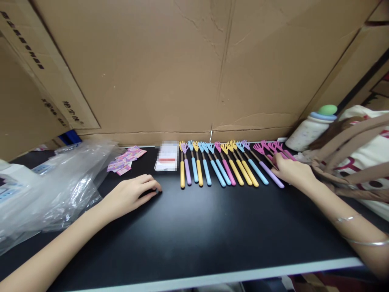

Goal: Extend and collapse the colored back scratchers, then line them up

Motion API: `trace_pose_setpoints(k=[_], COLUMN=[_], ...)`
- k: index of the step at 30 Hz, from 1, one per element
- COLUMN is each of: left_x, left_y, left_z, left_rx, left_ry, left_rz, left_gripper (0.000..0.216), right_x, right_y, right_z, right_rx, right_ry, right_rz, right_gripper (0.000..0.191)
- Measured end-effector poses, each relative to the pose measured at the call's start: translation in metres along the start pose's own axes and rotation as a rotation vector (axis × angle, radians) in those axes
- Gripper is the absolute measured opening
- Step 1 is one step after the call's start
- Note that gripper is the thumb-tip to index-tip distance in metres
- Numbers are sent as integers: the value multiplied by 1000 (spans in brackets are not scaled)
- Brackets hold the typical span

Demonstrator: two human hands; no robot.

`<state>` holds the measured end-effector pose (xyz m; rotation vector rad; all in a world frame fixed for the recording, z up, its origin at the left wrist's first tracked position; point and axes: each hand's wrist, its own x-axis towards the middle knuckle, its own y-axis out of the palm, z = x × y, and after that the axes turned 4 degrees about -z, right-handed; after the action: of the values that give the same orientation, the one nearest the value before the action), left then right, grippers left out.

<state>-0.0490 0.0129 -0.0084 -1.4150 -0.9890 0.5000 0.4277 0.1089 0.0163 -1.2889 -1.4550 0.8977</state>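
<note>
A row of back scratchers (223,172) in yellow, purple, blue and pink lies side by side on the black table, their claw ends toward the cardboard. At the right end of the row, my right hand (290,170) has its fingers closed around the pink back scratchers (260,148); the fingertips are partly hidden, so how many it touches is unclear. My left hand (133,192) rests on the table left of the row with nothing in it, its fingers loosely bent and the thumb apart. Beyond it lies a phone (165,165), its screen blurred out.
Clear plastic bags (73,190) heap up on the left, beside small pink-purple cards (126,159). A white bottle (308,132) and a fabric bag (364,162) stand at the right. Large cardboard (194,69) walls the back. The table's pale front edge (212,278) runs below.
</note>
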Motion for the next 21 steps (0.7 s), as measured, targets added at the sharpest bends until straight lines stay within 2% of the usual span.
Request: trace_pose_setpoints(k=[5,9,12,17,19,21], left_x=[0,0,1,1,1,2], left_y=[0,-2,-3,-2,-3,-3], left_z=[0,-3,-4,-4,-5,-6], left_rx=[-2,-3,5,27,33,46], left_ry=[5,6,17,41,52,62], left_rz=[9,18,12,1,-13,-40], left_gripper=[22,22,22,22,22,22], right_x=[-1,-7,-16,-41,-54,-66], right_y=[-6,-25,-40,-53,-58,-61], right_z=[-3,-4,6,55,80,103], right_rx=[18,28,76,298,390,433], right_ry=[-23,-34,-89,-438,-715,-897], right_rz=[-17,-62,-129,-308,-308,-276], right_gripper=[31,30,30,20,16,18])
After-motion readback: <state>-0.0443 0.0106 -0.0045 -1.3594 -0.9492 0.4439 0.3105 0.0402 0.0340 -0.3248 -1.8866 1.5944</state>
